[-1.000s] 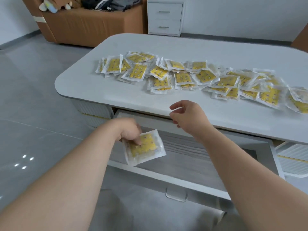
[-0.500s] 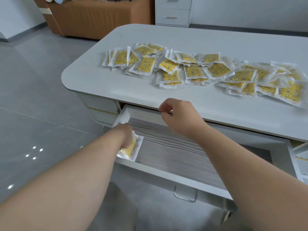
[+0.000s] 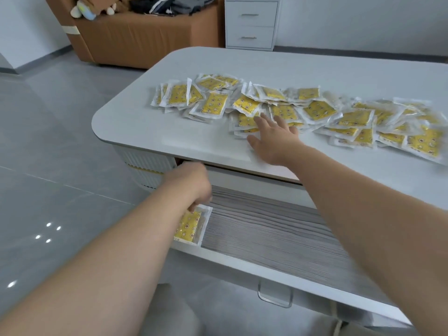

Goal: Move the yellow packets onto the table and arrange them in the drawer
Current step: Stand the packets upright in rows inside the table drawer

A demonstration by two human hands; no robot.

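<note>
One table, one open drawer, one packet in it, two hands at work.

We see a single white table [image 3: 303, 69] with rounded corners, and under its near edge one drawer [image 3: 242, 259] pulled out, its ribbed grey floor showing all along to the right. A long band of yellow packets [image 3: 317, 110] lies across the tabletop, overlapping too much for us to count. Each is a clear, white-edged pouch with a yellow patterned square inside, and a strip of white top runs between them and the near edge. Our right hand [image 3: 274, 138] lies slack, fingers spread, fingertips on the nearest packets. Our left hand [image 3: 194, 184] bends down to the one packet [image 3: 190, 226] lying flat in the drawer's front left corner. It touches the packet's top edge, but we cannot tell whether it pinches it.
</note>
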